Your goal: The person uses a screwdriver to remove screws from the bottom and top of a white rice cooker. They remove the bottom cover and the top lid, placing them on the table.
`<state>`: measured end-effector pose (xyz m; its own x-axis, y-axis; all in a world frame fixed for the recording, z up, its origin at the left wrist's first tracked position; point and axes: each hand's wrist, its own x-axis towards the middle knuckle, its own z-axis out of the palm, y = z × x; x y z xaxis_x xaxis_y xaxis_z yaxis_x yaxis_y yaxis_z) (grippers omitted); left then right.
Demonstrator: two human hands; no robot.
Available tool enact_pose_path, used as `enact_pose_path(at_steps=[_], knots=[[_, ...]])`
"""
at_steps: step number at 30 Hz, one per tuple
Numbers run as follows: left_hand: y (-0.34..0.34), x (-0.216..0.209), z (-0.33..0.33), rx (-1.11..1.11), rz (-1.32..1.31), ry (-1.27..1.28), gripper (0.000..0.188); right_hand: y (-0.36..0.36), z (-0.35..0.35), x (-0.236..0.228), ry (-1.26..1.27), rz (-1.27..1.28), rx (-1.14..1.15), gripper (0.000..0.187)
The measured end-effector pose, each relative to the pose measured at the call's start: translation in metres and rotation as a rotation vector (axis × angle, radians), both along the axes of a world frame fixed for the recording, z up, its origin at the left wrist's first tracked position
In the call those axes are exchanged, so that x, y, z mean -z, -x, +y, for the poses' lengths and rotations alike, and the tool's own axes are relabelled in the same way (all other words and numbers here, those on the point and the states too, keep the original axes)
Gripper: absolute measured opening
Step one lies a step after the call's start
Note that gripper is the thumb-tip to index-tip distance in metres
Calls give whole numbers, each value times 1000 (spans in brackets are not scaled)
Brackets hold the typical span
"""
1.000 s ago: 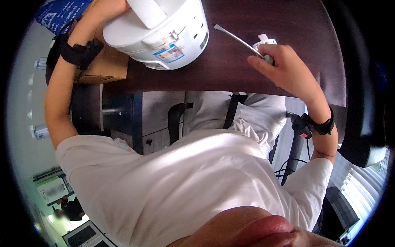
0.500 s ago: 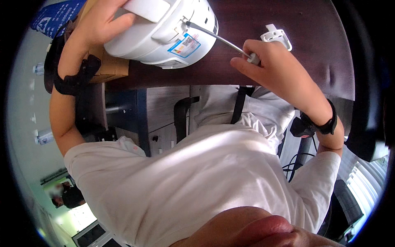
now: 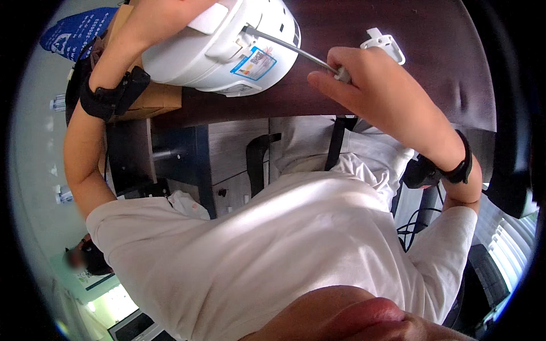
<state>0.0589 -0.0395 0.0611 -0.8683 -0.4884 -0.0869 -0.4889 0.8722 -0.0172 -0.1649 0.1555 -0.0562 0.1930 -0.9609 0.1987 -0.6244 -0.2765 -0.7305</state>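
Observation:
A white rice cooker with a blue-edged label lies tilted on the dark table. My right hand is closed round the pale handle of a screwdriver. The long metal shaft reaches left, its tip in a recess on the cooker's side, beside the hinge area. My left hand lies over the cooker's upper left end. Its fingers run out of the picture at the top, so their grip is hidden. Beyond my right hand sits a small white plastic part, apart from the cooker.
A cardboard box stands under my left forearm, with a blue printed bag behind it. The dark tabletop ends in a curved edge at the right. Drawers are below the table. A person shows at far left.
My left hand has shifted right and up across the cooker, its thumb leaving view. My right hand and the screwdriver have moved slightly left and up; the tip stays at the recess.

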Motion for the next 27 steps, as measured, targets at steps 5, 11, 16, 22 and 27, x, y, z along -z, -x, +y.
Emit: enact_pose_path(at_steps=[5,11,16,22,27], knots=[[-5,1,-12,5,107,-81,37,-2,-8,-2,-20,-40,-53,36],[-12,-1,-27,24,111,-142,35,-2,-10,-5,-23,-12,0,38],[-10,-7,-34,-67,98,-269,32,1,-14,-4,27,-14,-2,37],[-7,-13,-32,-11,67,-292,30,1,-16,-5,18,-4,6,31],[-4,-16,-37,-43,39,-357,31,3,-13,-9,29,2,-5,30]])
